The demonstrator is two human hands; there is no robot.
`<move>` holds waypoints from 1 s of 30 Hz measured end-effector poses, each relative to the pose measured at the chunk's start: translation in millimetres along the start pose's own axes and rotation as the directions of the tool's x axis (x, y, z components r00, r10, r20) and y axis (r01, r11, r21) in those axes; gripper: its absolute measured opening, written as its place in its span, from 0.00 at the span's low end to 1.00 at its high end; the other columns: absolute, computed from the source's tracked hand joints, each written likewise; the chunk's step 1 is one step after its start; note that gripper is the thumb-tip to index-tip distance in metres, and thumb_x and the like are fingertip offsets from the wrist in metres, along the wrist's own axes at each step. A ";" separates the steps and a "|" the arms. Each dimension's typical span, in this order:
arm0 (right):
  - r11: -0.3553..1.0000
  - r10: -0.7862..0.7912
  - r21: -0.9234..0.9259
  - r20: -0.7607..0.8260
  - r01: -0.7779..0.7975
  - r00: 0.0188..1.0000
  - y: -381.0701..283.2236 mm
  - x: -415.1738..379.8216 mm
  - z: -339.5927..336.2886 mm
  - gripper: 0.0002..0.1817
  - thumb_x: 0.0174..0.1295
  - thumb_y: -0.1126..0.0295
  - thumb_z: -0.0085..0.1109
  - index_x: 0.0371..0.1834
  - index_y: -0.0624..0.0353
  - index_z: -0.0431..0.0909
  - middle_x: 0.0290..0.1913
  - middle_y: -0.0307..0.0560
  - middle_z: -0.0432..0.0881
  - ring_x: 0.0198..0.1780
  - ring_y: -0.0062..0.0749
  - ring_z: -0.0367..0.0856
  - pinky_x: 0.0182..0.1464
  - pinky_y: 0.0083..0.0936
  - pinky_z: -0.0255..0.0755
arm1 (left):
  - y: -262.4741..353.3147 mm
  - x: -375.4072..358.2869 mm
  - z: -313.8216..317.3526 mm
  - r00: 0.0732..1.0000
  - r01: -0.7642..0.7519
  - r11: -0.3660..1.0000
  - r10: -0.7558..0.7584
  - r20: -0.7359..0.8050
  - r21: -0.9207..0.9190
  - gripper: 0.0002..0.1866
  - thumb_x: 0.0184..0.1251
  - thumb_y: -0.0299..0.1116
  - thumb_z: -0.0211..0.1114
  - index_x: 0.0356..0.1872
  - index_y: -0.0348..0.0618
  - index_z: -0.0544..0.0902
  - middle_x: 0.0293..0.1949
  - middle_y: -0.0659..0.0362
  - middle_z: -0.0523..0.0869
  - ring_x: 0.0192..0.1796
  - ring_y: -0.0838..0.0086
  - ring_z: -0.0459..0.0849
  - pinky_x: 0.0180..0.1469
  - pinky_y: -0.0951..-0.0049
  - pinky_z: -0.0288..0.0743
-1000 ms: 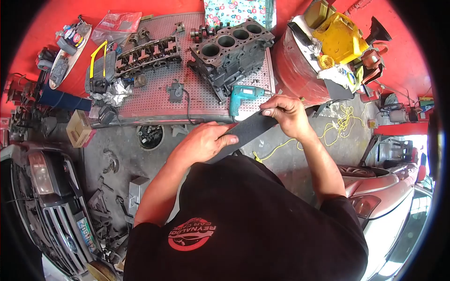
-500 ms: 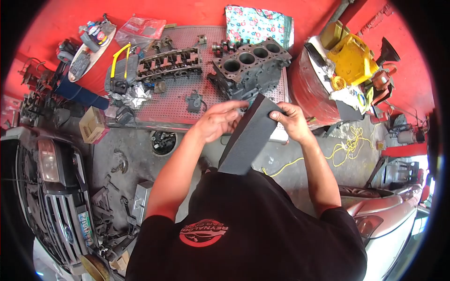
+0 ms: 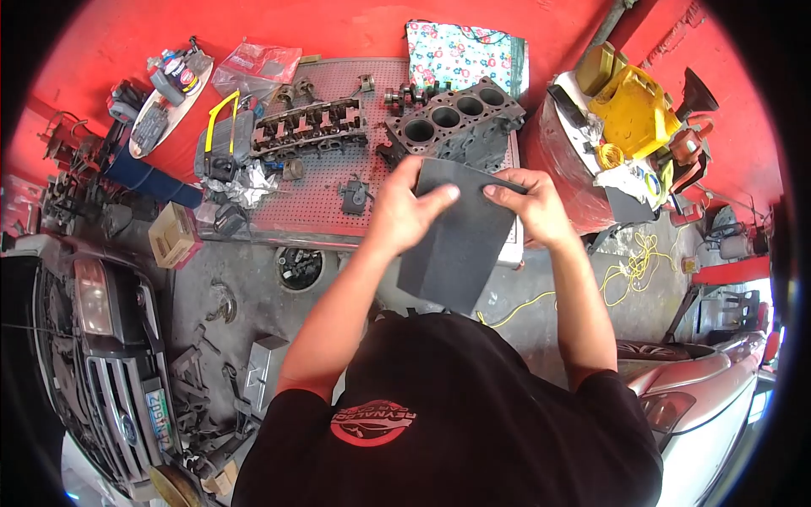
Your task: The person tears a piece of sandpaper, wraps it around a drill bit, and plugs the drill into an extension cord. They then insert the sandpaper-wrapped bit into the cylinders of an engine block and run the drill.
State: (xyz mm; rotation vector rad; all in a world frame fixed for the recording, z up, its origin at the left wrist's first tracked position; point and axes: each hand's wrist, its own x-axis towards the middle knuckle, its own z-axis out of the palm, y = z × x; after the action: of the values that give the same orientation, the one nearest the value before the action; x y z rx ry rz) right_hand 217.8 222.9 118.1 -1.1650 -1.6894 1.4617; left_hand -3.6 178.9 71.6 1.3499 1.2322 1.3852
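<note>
A dark grey rectangular block (image 3: 463,241), perhaps a box, is held up in front of the bench between both hands. My left hand (image 3: 405,207) grips its left upper edge, thumb across the broad face. My right hand (image 3: 534,205) pinches the upper right corner, its thumb on the face and fingers behind. Beyond the block an engine block (image 3: 465,127) with a row of round bores rests on the bench. A cylinder head (image 3: 310,127) lies to its left, and a small dark metal part (image 3: 355,195) sits nearer the front edge.
The perforated bench (image 3: 321,177) spans the back. A drum (image 3: 562,160) with a yellow container (image 3: 638,110) stands right of it. Lower down are a bucket (image 3: 301,269), a cardboard box (image 3: 172,236) and a yellow cord (image 3: 629,269) on the floor. Vehicles flank both sides.
The block has turned so its broad face shows more. My left hand, previously beside it with fingers apart, now grips its upper left edge. The view has shifted slightly.
</note>
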 end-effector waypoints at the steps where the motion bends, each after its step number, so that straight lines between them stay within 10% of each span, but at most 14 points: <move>1: 0.999 0.027 0.021 0.053 -0.028 0.998 -3.7 0.6 -6.9 0.10 0.65 0.67 0.71 0.42 0.63 0.88 0.34 0.37 0.88 0.40 0.19 0.82 0.47 0.21 0.74 | 8.1 8.2 -13.7 0.993 0.070 0.997 -0.073 0.092 0.040 0.14 0.71 0.33 0.72 0.49 0.34 0.82 0.45 0.58 0.89 0.45 0.76 0.86 0.51 0.73 0.80; 4: 0.921 0.104 0.350 0.201 -0.171 0.974 3.2 6.5 -15.3 0.11 0.64 0.68 0.72 0.46 0.60 0.86 0.39 0.38 0.88 0.43 0.23 0.84 0.51 0.23 0.75 | 6.4 21.9 -17.7 0.954 0.238 0.852 -0.115 0.276 -0.467 0.10 0.70 0.29 0.71 0.47 0.36 0.86 0.37 0.59 0.89 0.39 0.77 0.86 0.44 0.73 0.81; 9: 0.783 -0.049 0.592 0.364 -0.191 0.930 59.7 21.4 -11.3 0.16 0.69 0.65 0.68 0.57 0.57 0.82 0.51 0.41 0.88 0.54 0.30 0.86 0.60 0.32 0.78 | 14.9 3.8 -2.9 0.900 0.433 0.494 -0.201 0.386 -0.754 0.09 0.72 0.30 0.69 0.47 0.37 0.86 0.38 0.60 0.90 0.39 0.75 0.87 0.44 0.72 0.82; 11: 0.358 -0.062 0.877 0.367 -0.322 0.928 78.4 15.4 -9.0 0.21 0.78 0.59 0.53 0.67 0.57 0.75 0.61 0.46 0.85 0.63 0.37 0.83 0.65 0.39 0.79 | 32.7 -10.1 6.6 0.875 0.453 0.334 -0.343 0.341 -0.827 0.08 0.72 0.29 0.68 0.46 0.36 0.86 0.39 0.59 0.90 0.39 0.75 0.88 0.43 0.71 0.82; 12: 0.316 -0.216 0.932 0.253 -0.178 0.943 82.0 13.1 2.3 0.23 0.80 0.57 0.48 0.70 0.58 0.72 0.64 0.47 0.83 0.66 0.39 0.81 0.65 0.40 0.80 | 27.0 -10.8 4.2 0.926 0.371 0.637 -0.309 0.217 -0.676 0.08 0.72 0.30 0.69 0.45 0.36 0.86 0.39 0.59 0.90 0.39 0.75 0.87 0.43 0.70 0.81; 14: 0.732 0.032 0.665 0.185 -0.149 0.982 75.8 14.8 2.1 0.31 0.72 0.63 0.62 0.75 0.59 0.66 0.64 0.49 0.81 0.62 0.33 0.82 0.59 0.35 0.81 | 12.5 -10.3 -7.5 0.993 0.117 0.984 -0.114 0.032 -0.134 0.09 0.71 0.30 0.70 0.44 0.35 0.85 0.39 0.58 0.91 0.38 0.75 0.87 0.41 0.68 0.81; 15: 0.894 0.084 0.418 0.189 -0.158 0.978 37.3 5.3 4.9 0.39 0.67 0.65 0.70 0.78 0.59 0.61 0.62 0.49 0.80 0.60 0.31 0.82 0.57 0.34 0.80 | 19.6 -13.8 -14.8 0.998 -0.008 0.993 0.015 -0.065 0.115 0.11 0.71 0.33 0.72 0.45 0.35 0.85 0.37 0.59 0.89 0.38 0.70 0.85 0.45 0.72 0.79; 19: 0.853 0.286 0.419 0.125 -0.312 0.950 15.2 -19.0 27.5 0.44 0.62 0.58 0.77 0.77 0.58 0.62 0.56 0.47 0.82 0.54 0.35 0.83 0.55 0.35 0.79 | 29.6 -3.8 -39.4 0.782 -0.574 0.659 0.617 0.088 0.486 0.09 0.73 0.33 0.70 0.45 0.37 0.84 0.34 0.60 0.87 0.37 0.80 0.81 0.42 0.74 0.76; 22: 0.819 0.144 0.567 -0.061 -0.084 0.988 52.0 -13.2 54.6 0.18 0.73 0.59 0.65 0.58 0.58 0.80 0.49 0.38 0.84 0.49 0.26 0.81 0.59 0.36 0.77 | 24.0 -9.1 -29.0 0.928 -0.259 0.917 0.322 -0.185 0.302 0.09 0.73 0.32 0.70 0.44 0.37 0.83 0.31 0.62 0.85 0.35 0.83 0.78 0.38 0.75 0.73; 27: 0.847 0.114 0.503 -0.488 0.172 0.865 41.7 1.6 93.3 0.15 0.79 0.57 0.57 0.43 0.59 0.81 0.36 0.29 0.77 0.38 0.16 0.69 0.44 0.19 0.66 | -2.9 -1.9 -15.9 0.940 -0.110 0.994 0.102 -0.326 -0.007 0.22 0.84 0.46 0.57 0.32 0.38 0.73 0.24 0.68 0.64 0.30 0.81 0.61 0.33 0.73 0.61; 30: 0.904 -0.200 0.162 -0.659 0.396 0.725 59.8 17.9 97.6 0.19 0.81 0.56 0.51 0.42 0.62 0.79 0.36 0.33 0.77 0.39 0.17 0.69 0.43 0.21 0.67 | 14.7 -7.8 -7.8 0.957 -0.067 0.998 0.063 -0.284 -0.007 0.21 0.83 0.47 0.57 0.34 0.38 0.75 0.23 0.65 0.66 0.30 0.80 0.63 0.33 0.72 0.63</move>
State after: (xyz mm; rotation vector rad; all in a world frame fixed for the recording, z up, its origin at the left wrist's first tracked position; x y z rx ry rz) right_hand 138.0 196.7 38.4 -0.9978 -1.0768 0.9194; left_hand -9.6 167.8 85.0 1.2193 1.3676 1.6764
